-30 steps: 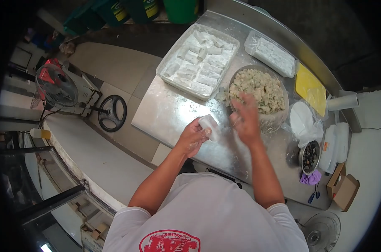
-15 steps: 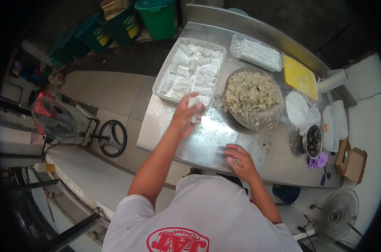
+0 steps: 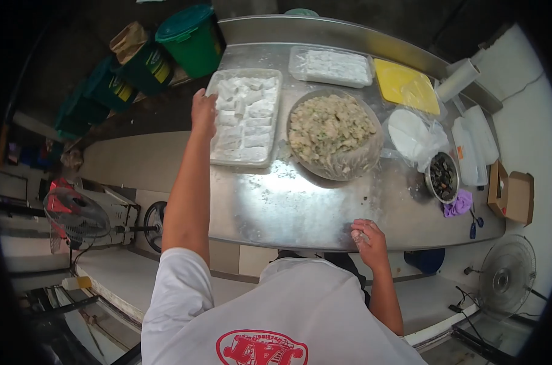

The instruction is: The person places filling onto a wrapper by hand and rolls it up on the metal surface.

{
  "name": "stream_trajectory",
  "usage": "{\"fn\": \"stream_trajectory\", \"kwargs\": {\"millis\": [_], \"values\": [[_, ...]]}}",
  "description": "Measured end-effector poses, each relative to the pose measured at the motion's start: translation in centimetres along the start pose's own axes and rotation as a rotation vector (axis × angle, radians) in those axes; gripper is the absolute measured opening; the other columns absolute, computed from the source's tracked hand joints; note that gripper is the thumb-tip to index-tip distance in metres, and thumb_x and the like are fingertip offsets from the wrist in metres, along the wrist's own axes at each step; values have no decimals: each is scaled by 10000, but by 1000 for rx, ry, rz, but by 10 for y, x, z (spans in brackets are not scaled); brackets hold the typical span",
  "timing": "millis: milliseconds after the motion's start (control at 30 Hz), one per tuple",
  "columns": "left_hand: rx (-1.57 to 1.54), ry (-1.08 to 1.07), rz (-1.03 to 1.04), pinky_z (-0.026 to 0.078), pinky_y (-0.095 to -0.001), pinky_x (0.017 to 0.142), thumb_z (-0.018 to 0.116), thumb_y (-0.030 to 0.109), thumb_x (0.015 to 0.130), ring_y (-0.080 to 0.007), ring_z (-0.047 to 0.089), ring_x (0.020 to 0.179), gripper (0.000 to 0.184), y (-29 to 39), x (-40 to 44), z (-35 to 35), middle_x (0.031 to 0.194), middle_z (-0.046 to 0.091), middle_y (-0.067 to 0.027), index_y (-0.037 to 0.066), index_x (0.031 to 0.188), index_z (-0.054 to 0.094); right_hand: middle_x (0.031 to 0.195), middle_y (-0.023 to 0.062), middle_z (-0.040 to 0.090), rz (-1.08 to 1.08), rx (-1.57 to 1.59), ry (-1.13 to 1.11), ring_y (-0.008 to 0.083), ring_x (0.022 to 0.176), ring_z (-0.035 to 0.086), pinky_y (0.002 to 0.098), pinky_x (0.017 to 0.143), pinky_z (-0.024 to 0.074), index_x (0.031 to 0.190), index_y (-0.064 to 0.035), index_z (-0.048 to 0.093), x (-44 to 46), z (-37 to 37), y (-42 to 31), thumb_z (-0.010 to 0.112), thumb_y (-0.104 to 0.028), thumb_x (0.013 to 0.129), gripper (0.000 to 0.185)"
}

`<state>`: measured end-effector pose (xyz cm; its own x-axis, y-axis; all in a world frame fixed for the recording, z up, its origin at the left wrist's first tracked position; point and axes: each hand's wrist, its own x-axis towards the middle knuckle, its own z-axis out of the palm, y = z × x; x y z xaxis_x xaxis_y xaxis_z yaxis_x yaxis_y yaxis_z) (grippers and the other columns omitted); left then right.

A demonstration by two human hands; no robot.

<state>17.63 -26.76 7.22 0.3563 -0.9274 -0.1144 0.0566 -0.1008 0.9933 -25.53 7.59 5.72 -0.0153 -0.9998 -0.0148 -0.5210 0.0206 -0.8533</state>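
**Left hand (image 3: 203,114) at the tray (image 3: 239,163)**

It's by the left rim; whether it grips anything, I can't tell. White rolls (image 3: 259,122) lie inside in powder; a light touch should keep them whole. Rightward sits a bowl (image 3: 360,160); nearer, the right hand (image 3: 368,237) curls loosely, seemingly holding nothing.

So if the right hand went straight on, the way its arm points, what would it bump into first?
The right hand would probably meet the bowl of lumpy mixture, across the steel table, though the hand's height is unclear.
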Motion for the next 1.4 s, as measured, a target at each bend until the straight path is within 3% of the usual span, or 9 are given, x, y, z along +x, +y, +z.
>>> {"fn": "stream_trajectory", "kwargs": {"millis": [267,433,500,667,867,1000,1200,1267,1400], "values": [[49,-565,195,506,-265,805,650,173,972,-124,644,852,228,7,-182,166,918,694,-22,11,1128,686,1065,152,709,-64,102,18,286,1008,678,361,890,528,1015,2,718,13,-72,25,689,-73,900,140],[521,-975,304,547,-357,827,657,179,937,-244,709,901,187,-7,-252,326,931,719,-142,28,1013,736,1055,162,711,-144,57,94,291,982,684,365,875,536,1007,10,718,14,-132,52,696,-55,879,145],[686,-943,636,542,-435,875,660,173,905,-348,692,934,208,-55,-241,387,1008,711,-194,37,1042,739,1048,165,712,-138,51,113,293,975,686,367,872,537,1004,14,718,5,-155,63,695,-48,874,146],[974,-798,915,527,-445,924,665,207,870,-377,664,973,237,-137,-191,475,1107,704,-174,89,1058,747,1041,167,715,-53,16,150,293,976,688,376,871,539,997,23,714,-36,-203,98,682,-29,865,145],[1397,-956,861,559,-471,824,621,195,867,-359,691,967,190,-86,-164,531,1049,726,-165,92,956,752,1026,168,712,81,33,200,304,971,691,380,867,541,995,25,704,-78,-225,134,693,-9,847,153],[1614,-1340,838,535,-453,790,660,171,853,-350,683,939,128,22,-178,544,974,730,-133,88,930,721,1020,165,709,78,61,161,296,978,689,368,868,539,1001,24,701,-68,-225,135,702,-9,846,158],[1324,-1134,799,527,-450,769,625,174,877,-355,687,886,142,149,-238,450,927,728,-146,76,930,712,1053,145,706,57,158,-30,263,1012,682,358,875,539,1063,22,698,-21,-193,125,702,-26,874,195],[1332,-1099,748,526,-466,752,597,161,895,-371,686,841,141,157,-266,400,921,727,-142,70,928,700,1193,120,669,148,526,-113,267,1078,658,382,922,526,1278,-17,611,-5,-160,124,751,-185,892,444],[1382,-1048,709,531,-487,718,611,183,906,-375,673,774,130,120,-317,283,851,680,-146,70,943,662,1314,85,585,219,1199,-231,215,1186,593,362,984,495,1439,-71,468,29,-112,70,715,-136,927,572]]}}
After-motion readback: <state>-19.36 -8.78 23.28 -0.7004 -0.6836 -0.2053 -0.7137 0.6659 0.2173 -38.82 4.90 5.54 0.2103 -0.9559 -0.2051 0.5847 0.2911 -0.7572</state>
